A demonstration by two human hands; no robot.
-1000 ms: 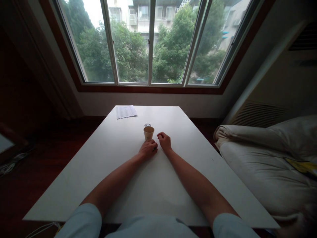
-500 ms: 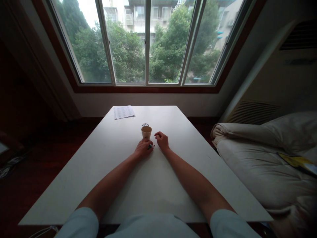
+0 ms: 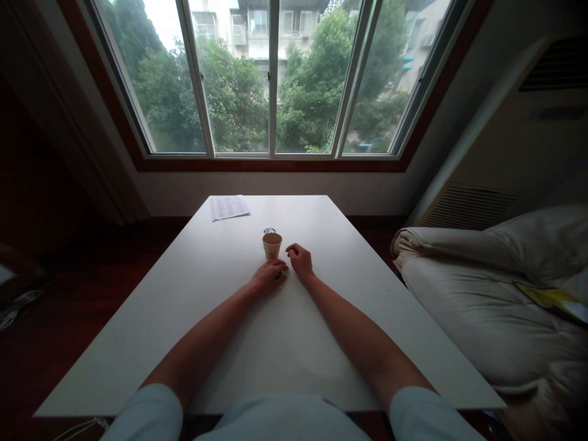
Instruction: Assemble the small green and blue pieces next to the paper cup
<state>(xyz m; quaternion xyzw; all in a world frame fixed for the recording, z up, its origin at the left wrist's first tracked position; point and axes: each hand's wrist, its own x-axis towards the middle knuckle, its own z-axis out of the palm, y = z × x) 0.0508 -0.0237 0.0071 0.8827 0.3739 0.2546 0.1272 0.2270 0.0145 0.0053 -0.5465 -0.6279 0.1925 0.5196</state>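
My left hand rests on the table just in front of a tan paper cup, its fingers closed around a small dark-and-white object mostly covered by them. What that object is cannot be made out. To the right of the cup, my right hand lies on its side, fingers curled in, with nothing visible in them. The cup stands upright and its open top faces me. Right behind it sits a small, thin dark-rimmed loop, partly hidden by the cup.
The white table reaches toward the window. Printed sheets of paper lie at its far left corner. On the right is a pale padded couch with a yellow item on it. Cables show below the near left corner.
My left hand has shifted slightly, and the small object in its fingers has turned, now showing differently. My right hand and the cup are almost where they were.
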